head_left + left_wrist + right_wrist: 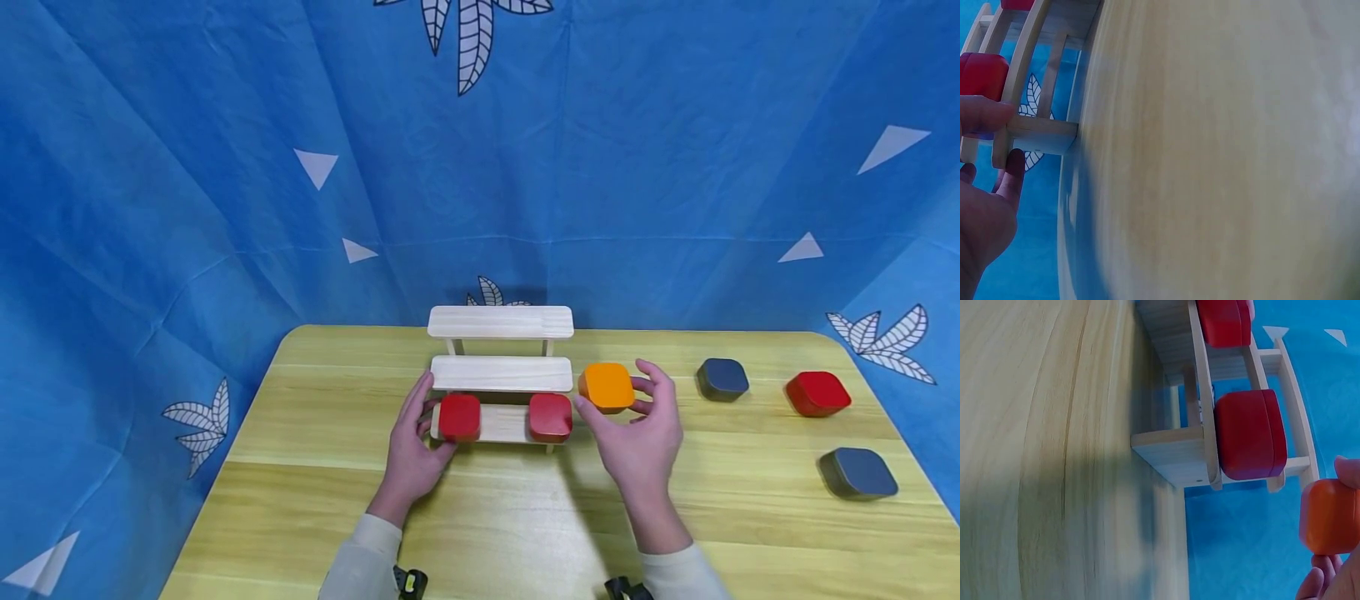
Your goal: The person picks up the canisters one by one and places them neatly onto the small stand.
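A small three-tier wooden display stand (501, 373) stands toward the back of the table. Its lowest tier carries two red rounded-square boxes, the left one (459, 417) and the right one (551, 417). At the left end of that tier, my left hand (412, 458) grips the board; in the left wrist view the thumb lies by the red box (984, 76) and a finger is under the board's end. My right hand (643, 442) holds an orange rounded-square box (607, 387) between thumb and fingers, just right of the stand. The upper two tiers carry nothing.
On the right of the table (300, 500) lie a dark blue-grey box (722, 379), a red box (818, 393) and another blue-grey box (858, 473). A blue patterned cloth (480, 183) hangs behind the table's back edge and along its sides.
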`<state>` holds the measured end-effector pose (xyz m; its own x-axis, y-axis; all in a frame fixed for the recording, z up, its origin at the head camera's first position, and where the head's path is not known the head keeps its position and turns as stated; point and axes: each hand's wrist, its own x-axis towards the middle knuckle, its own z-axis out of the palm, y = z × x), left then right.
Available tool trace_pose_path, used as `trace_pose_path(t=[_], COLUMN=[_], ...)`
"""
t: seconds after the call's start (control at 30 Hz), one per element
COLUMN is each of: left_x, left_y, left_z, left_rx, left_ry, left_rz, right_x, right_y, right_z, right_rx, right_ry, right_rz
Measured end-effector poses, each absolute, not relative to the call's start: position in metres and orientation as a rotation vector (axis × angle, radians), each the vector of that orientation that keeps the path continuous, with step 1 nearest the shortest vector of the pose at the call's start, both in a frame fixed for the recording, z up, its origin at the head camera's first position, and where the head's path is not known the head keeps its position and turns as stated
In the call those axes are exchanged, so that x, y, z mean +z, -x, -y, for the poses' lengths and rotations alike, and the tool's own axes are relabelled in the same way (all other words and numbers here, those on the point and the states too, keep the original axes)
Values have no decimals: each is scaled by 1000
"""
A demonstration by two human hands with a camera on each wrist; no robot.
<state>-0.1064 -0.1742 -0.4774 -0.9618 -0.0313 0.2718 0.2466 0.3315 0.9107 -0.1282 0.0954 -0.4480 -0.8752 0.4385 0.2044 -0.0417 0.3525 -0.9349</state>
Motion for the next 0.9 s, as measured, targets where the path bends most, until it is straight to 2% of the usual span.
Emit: trace_pose_path(t=[0.9], left_x=[-478], left_y=[106], left_z=[175], left_rx=[-1711], left_ry=[184], left_rz=[2348], right_x=[-443], right_y=[137], right_z=[-69], right_rx=[1570], right_ry=[224], right_rz=[2212])
